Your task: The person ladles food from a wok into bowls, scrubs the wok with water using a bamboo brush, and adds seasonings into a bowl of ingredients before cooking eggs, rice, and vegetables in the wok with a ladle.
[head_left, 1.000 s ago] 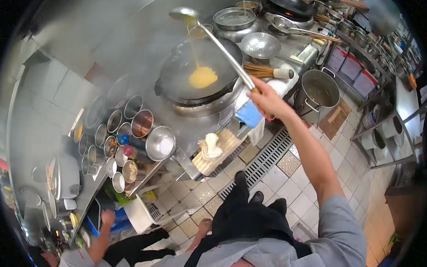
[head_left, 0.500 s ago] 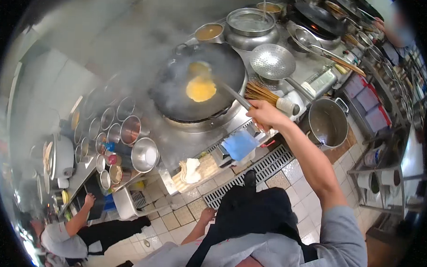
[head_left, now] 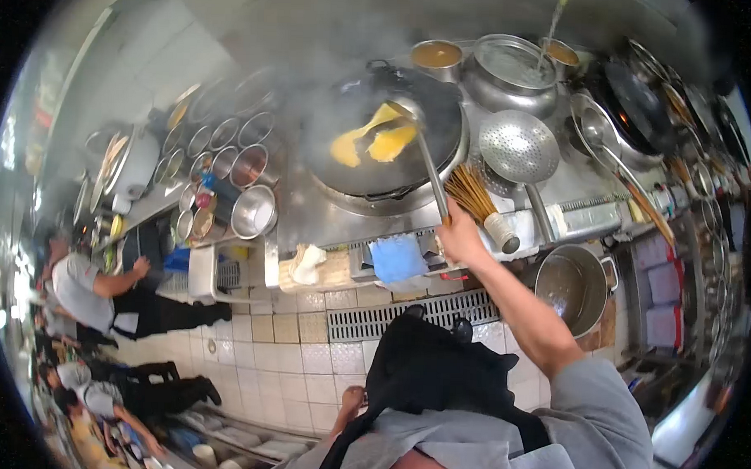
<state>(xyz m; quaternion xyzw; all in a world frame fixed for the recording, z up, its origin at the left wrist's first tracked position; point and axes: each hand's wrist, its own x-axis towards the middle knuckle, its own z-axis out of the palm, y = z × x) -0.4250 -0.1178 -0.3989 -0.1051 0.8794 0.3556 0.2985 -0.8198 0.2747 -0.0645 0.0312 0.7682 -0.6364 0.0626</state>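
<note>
My right hand [head_left: 460, 239] is closed around the handle of a ladle [head_left: 431, 169], its fingers wrapped near the stove's front edge. The ladle's bowl rests in the far part of a large black wok [head_left: 357, 180], against yellow cooked egg [head_left: 391, 142]. The egg lies in uneven, folded pieces, and steam blurs the wok's left side. Down beside the black apron hangs my left hand [head_left: 353, 397], its fingers curled in and nothing showing in them. A bamboo brush [head_left: 472, 192] lies just right of the ladle handle.
Right of the wok sit a perforated strainer [head_left: 519, 147] and a steel pot [head_left: 514, 64] with water running in. A deep pot [head_left: 574, 287] stands lower right. A blue cloth [head_left: 397, 258] hangs at the stove front. Steel containers [head_left: 250, 166] and co-workers [head_left: 80, 290] are at left.
The ladle's bowl has moved to the far right part of the egg, which was one rounded patch and is now broken and folded. The view has turned, showing more co-workers at left.
</note>
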